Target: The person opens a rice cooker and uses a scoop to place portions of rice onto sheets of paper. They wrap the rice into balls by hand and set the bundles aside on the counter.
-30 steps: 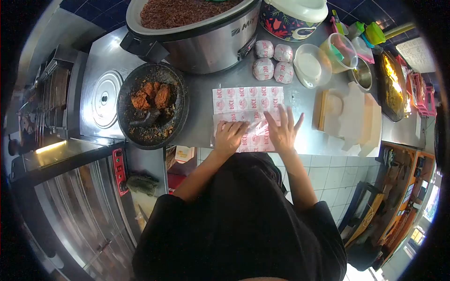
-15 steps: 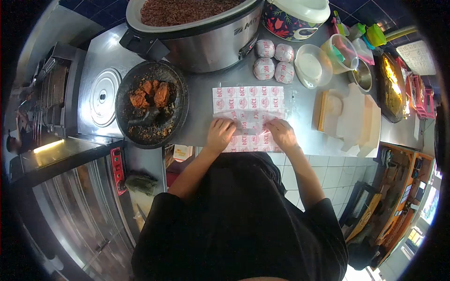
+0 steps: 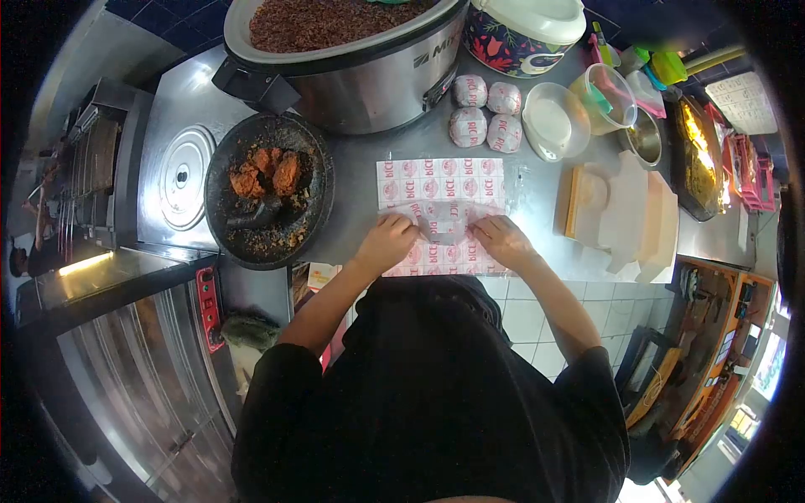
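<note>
Printed paper sheets [image 3: 440, 179] lie on the steel counter in front of me. Across their middle is a rolled paper bundle [image 3: 447, 220]; what is inside is hidden. My left hand [image 3: 392, 239] has its curled fingers closed on the bundle's left end. At the right end, my right hand [image 3: 501, 239] pinches the paper. Several wrapped round packets [image 3: 468, 127] sit beyond the sheets. Left of the sheets is a dark stone mortar [image 3: 225, 241] holding reddish-brown fried pieces [image 3: 285, 173] and crumbs.
A large steel cooker [image 3: 369, 96] of reddish rice stands at the back left, beside a floral rice container [image 3: 524, 52]. Clear tubs [image 3: 549, 126], a metal bowl [image 3: 644, 138] and an open cardboard box [image 3: 625, 210] are on the right. A round lid [image 3: 186, 178] lies far left.
The paper across the sheet's middle has become a tighter, rounder roll between my hands. Both hands remain at its ends. The whole view has shifted slightly.
</note>
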{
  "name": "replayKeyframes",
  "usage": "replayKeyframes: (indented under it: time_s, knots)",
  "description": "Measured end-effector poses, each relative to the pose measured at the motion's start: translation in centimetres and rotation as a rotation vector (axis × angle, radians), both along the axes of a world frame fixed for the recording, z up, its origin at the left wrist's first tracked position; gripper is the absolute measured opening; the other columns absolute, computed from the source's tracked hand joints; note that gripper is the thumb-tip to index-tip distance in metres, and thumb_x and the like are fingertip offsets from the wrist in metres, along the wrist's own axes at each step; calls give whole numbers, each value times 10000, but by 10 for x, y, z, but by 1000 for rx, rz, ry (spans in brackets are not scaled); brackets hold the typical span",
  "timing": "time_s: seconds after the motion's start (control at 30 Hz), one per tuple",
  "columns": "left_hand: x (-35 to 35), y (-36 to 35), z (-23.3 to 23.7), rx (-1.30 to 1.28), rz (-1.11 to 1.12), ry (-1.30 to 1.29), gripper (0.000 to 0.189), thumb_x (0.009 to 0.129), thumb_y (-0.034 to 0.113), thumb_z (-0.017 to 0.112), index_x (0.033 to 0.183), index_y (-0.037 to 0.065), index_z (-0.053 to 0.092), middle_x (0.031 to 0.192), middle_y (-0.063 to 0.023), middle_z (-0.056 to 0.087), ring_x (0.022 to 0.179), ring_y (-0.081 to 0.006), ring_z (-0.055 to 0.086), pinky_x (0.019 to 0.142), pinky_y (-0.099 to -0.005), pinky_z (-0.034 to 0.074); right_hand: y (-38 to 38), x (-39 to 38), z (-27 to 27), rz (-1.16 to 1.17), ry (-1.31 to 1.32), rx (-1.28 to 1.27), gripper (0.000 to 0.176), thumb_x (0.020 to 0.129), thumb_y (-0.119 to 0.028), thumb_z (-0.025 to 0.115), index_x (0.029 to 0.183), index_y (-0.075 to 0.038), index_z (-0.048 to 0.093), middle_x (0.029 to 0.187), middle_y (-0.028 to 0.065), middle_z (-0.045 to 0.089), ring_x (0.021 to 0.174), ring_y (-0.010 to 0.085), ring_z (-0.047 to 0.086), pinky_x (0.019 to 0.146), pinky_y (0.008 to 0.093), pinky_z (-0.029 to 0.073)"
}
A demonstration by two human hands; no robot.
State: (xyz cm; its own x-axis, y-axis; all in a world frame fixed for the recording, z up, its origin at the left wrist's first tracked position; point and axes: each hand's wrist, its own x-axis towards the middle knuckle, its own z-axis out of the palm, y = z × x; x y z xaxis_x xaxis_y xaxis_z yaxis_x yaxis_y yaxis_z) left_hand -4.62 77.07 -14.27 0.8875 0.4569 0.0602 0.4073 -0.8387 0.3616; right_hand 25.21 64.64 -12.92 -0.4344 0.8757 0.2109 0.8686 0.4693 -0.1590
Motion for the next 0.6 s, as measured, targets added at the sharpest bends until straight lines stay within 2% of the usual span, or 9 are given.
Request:
replayKeyframes:
  time_s: [0.1, 0.17, 0.2, 0.27, 0.3, 0.37, 0.4, 0.47, 0.6]
  knots:
    - [7, 16, -4, -24, 0, -63, 158, 870, 154, 641, 975, 72, 724, 1078, -85, 685, 1027, -305, 642, 904, -430, 525, 6, 3, -5, -60, 99, -86, 260, 873, -132, 632, 1117, -104, 716, 1117, 44, 691, 1033, 240, 657, 964, 384, 513]
    - [12, 28, -8, -300, 43, -19, 154, 855, 151, 660, 954, 54, 728, 1016, -119, 682, 1023, -329, 645, 890, -446, 525, 18, 5, -12, -142, 205, -293, 225, 882, -116, 604, 1077, -68, 706, 1107, 74, 708, 1022, 278, 673, 956, 409, 517]
    - [16, 32, -2, -302, 39, -16, 154, 855, 151, 660, 954, 54, 728, 1016, -119, 682, 1023, -329, 645, 890, -446, 525, 27, 3, -1, -147, 209, -295, 225, 882, -116, 604, 1077, -68, 706, 1107, 74, 708, 1022, 278, 673, 956, 409, 517]
    - [24, 39, 9, -470, 165, 37, 167, 833, 173, 701, 940, 47, 728, 1008, -143, 674, 1044, -356, 639, 894, -464, 521, 46, -3, 18, -306, 241, -671, 204, 882, -93, 611, 1062, -57, 700, 1088, 142, 699, 1022, 325, 667, 922, 444, 536]
    - [26, 40, 10, -465, 160, 39, 167, 833, 173, 701, 940, 47, 728, 1008, -143, 674, 1044, -356, 639, 894, -464, 521, 52, -9, 19, -311, 244, -667, 204, 882, -93, 611, 1062, -57, 700, 1088, 142, 699, 1022, 325, 667, 922, 444, 536]
    - [30, 39, 10, -440, 238, 16, 203, 801, 193, 742, 946, 51, 730, 1034, -153, 679, 1062, -370, 639, 889, -468, 523, 62, -19, 20, -614, 241, -783, 172, 871, -95, 620, 1024, -58, 691, 1133, 183, 678, 980, 384, 671, 873, 504, 542]
    - [32, 36, 9, -438, 237, 17, 203, 801, 193, 742, 946, 51, 730, 1034, -153, 679, 1062, -370, 639, 889, -468, 523, 61, -22, 19, -614, 242, -782, 172, 871, -95, 620, 1024, -58, 691, 1133, 183, 678, 980, 384, 671, 873, 504, 542]
    - [36, 28, 7, -271, 418, -263, 209, 796, 191, 751, 947, 48, 724, 1029, -153, 679, 1044, -373, 646, 887, -476, 521, 54, -29, 13, -638, 225, -473, 159, 862, -102, 651, 1008, -52, 684, 1107, 183, 652, 1000, 389, 654, 831, 523, 543]
    - [34, 31, 10, -273, 302, -199, 207, 787, 156, 744, 954, 40, 705, 1034, -143, 679, 1045, -367, 645, 868, -478, 522, 48, -31, 12, -581, 179, -348, 181, 832, -117, 689, 1004, -60, 691, 1055, 132, 628, 1004, 368, 635, 799, 497, 547]
